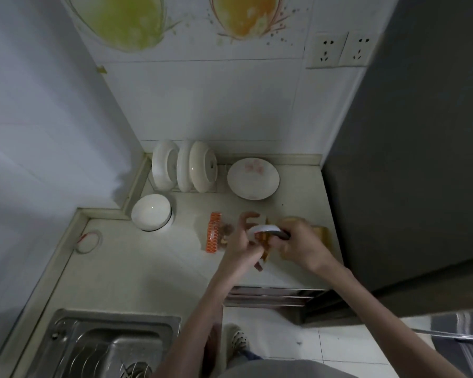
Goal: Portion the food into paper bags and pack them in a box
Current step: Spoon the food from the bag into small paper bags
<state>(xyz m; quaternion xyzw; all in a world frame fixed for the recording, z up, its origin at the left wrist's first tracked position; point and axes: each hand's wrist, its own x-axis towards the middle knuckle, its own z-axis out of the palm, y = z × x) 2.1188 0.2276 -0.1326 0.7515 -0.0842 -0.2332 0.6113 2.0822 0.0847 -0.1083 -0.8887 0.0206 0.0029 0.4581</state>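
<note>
Near the centre right of the frame both hands meet over the counter (pixel 137 263), and the work looks to be in its early or middle part. The right hand (pixel 301 241) is curled round a dark handle, seemingly tongs or a similar tool (pixel 280 235), though blur keeps me from being sure. The left hand (pixel 241 241) grips what appears to be the mouth of a brown paper bag (pixel 265 255), with some fingers spread upward; a small white dish (pixel 264 228) sits between the two hands, and which hand bears it I cannot tell. Brownish food (pixel 261 238) shows just under the dish rim, right at the bag's opening, so one portion seems to be going in now. Behind the right hand lies something tan (pixel 321 233), perhaps more bags or the box, too hidden to name. Left of the hands a packet with an orange patterned strip (pixel 215 231) lies flat with a few dark pieces beside it. No filled, closed bag is plainly visible, and no box can be made out for certain, so the packing appears still to come. Further up are plates in a rack (pixel 185 166), a flowered plate (pixel 253 178) and a white bowl (pixel 151 215); a sink (pixel 99 342) fills the lower left.
</note>
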